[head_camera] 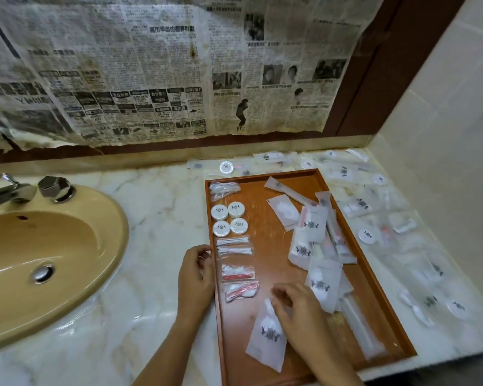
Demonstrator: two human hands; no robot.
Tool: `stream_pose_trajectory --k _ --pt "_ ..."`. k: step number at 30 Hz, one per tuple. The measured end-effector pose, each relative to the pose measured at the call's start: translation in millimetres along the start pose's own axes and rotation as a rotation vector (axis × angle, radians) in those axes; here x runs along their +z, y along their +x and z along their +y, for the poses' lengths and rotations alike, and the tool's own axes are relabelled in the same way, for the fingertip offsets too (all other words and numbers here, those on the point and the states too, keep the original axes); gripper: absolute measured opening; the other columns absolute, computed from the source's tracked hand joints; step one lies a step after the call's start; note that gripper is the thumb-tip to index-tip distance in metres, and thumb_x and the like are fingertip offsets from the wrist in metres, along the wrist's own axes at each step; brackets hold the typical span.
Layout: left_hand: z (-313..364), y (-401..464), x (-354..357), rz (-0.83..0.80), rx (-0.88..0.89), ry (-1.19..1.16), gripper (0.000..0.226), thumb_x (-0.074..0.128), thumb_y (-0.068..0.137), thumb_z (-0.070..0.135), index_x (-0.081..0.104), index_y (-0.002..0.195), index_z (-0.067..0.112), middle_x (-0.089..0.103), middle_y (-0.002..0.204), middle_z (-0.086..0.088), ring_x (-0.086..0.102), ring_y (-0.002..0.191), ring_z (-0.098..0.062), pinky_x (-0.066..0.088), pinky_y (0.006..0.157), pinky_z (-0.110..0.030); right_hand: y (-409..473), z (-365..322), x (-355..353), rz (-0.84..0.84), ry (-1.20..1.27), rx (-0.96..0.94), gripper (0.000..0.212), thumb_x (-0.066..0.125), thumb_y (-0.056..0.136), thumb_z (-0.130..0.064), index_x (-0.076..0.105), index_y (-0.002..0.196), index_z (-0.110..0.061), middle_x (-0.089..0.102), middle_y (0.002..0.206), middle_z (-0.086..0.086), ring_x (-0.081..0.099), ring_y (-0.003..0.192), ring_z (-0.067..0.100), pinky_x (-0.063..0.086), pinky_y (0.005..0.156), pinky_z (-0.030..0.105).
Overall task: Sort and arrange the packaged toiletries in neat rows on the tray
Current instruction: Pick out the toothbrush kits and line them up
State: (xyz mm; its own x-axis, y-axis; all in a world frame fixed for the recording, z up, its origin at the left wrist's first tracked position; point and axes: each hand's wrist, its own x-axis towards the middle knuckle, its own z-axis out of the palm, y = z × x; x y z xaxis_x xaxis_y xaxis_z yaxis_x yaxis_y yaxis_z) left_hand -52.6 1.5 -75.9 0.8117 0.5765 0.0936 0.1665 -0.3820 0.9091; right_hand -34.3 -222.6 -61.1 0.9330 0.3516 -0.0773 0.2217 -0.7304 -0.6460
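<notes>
The tray [293, 176] sits on the marble table [156, 207], right of the sink [67, 246]. Down its left edge: a clear packet [224, 188], 4 round soaps [229, 219] w/ a dark crest on each lid, 2 swab packs [234, 246], 2 red-and-white packs [239, 282]. A loose pile of white sachets [315, 246] lies mid-tray; same dark crest printed on them, any small text above it too blurred to read.

Right hand [293, 305] pinches the top of a crest sachet [267, 338] lying at the tray's near end. Left hand [197, 274] rests at the tray's left rim, fingers curled at the edge; whether it grips the rim or a clear wrapper can't be told.

More packets [374, 207] are scattered on the table right of & behind the tray, mostly blurred. Newspaper [151, 73] covers the wall: Chinese headlines, not legible at this res.; one ad reads approx. "RM208". Tap [9, 193] is cut off at the left edge.
</notes>
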Motion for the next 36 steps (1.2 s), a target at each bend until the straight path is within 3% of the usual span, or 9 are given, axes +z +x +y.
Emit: stream_pose_trajectory --k 2,6,9,12,15,23,25,29,36 --pt "5 -5 -4 -0.042 0.013 0.016 0.025 0.05 0.089 0.034 0.059 0.11 0.023 0.058 0.104 0.011 0.054 0.099 -0.003 0.047 0.081 -0.018 -5 -1 1 0.013 -0.074 0.047 0.037 0.058 0.093 -0.037 0.06 0.126 -0.022 0.058 0.114 -0.008 0.051 0.109 0.009 0.047 0.093 0.026" --pt "15 -31 -7 -0.099 0.185 0.276 0.023 0.043 0.089 0.02 0.062 0.103 0.023 0.052 0.102 0.01 0.045 0.096 -0.007 0.04 0.082 -0.028 -14 -7 1 0.057 -0.138 0.142 0.036 0.058 0.091 -0.039 0.06 0.124 -0.022 0.058 0.113 -0.005 0.053 0.107 0.012 0.049 0.09 0.03" --pt "25 -55 -5 -0.337 0.264 0.488 0.02 0.05 0.092 0.023 0.062 0.106 0.031 0.056 0.108 0.01 0.046 0.103 -0.014 0.035 0.081 -0.029 -18 -11 2 0.06 -0.147 0.178 0.029 0.06 0.09 -0.035 0.063 0.116 -0.023 0.059 0.105 -0.007 0.055 0.1 0.01 0.051 0.087 0.029" --pt "30 -77 -5 -0.593 0.268 0.682 0.026 0.041 0.097 0.039 0.053 0.119 0.032 0.053 0.122 0.012 0.043 0.119 -0.015 0.034 0.091 -0.031 -18 -15 3 0.058 -0.121 0.243 0.022 0.063 0.089 -0.032 0.065 0.109 -0.022 0.06 0.096 -0.007 0.059 0.089 0.011 0.052 0.081 0.031" --pt "32 -85 -7 -0.668 0.298 0.776 0.038 0.03 0.094 0.046 0.051 0.121 0.028 0.055 0.124 0.008 0.046 0.122 -0.019 0.033 0.092 -0.034 -18 -20 2 0.054 -0.077 0.298 0.015 0.064 0.088 -0.026 0.068 0.102 -0.02 0.063 0.088 -0.005 0.062 0.084 0.012 0.053 0.078 0.032" --pt "35 -74 -7 -0.691 0.253 0.781 0.024 0.049 0.094 0.045 0.053 0.109 0.026 0.057 0.117 0.006 0.046 0.116 -0.019 0.033 0.089 -0.034 -32 -21 -15 0.081 0.24 0.419 0.006 0.067 0.089 -0.023 0.064 0.084 -0.023 0.062 0.078 -0.009 0.058 0.075 0.006 0.039 0.061 0.016" --pt "36 -72 -7 -0.705 0.218 0.727 0.017 0.051 0.093 0.046 0.054 0.094 0.029 0.057 0.107 0.007 0.047 0.111 -0.019 0.033 0.085 -0.035 -35 -19 -24 0.075 0.263 0.433 0.006 0.066 0.09 -0.028 0.066 0.086 -0.023 0.066 0.083 -0.004 0.06 0.078 0.008 0.043 0.065 0.019" --pt "38 -66 -10 -0.721 0.079 0.522 0.031 0.064 0.087 0.044 0.05 0.067 0.025 0.056 0.071 0.01 0.054 0.081 -0.015 0.034 0.076 -0.034 -42 -14 -31 0.114 0.312 0.455 0.006 0.07 0.087 -0.029 0.069 0.083 -0.025 0.07 0.086 -0.004 0.065 0.082 0.011 0.053 0.079 0.033" --pt "51 -46 -21 -0.851 0.024 0.47 0.026 0.07 0.085 0.043 0.067 0.077 0.018 0.07 0.072 0.006 0.067 0.072 -0.014 0.048 0.091 -0.041 -55 -19 -35 0.189 0.371 0.458 0.006 0.075 0.083 -0.026 0.072 0.078 -0.025 0.07 0.077 -0.002 0.064 0.067 0.011 0.054 0.066 0.03"
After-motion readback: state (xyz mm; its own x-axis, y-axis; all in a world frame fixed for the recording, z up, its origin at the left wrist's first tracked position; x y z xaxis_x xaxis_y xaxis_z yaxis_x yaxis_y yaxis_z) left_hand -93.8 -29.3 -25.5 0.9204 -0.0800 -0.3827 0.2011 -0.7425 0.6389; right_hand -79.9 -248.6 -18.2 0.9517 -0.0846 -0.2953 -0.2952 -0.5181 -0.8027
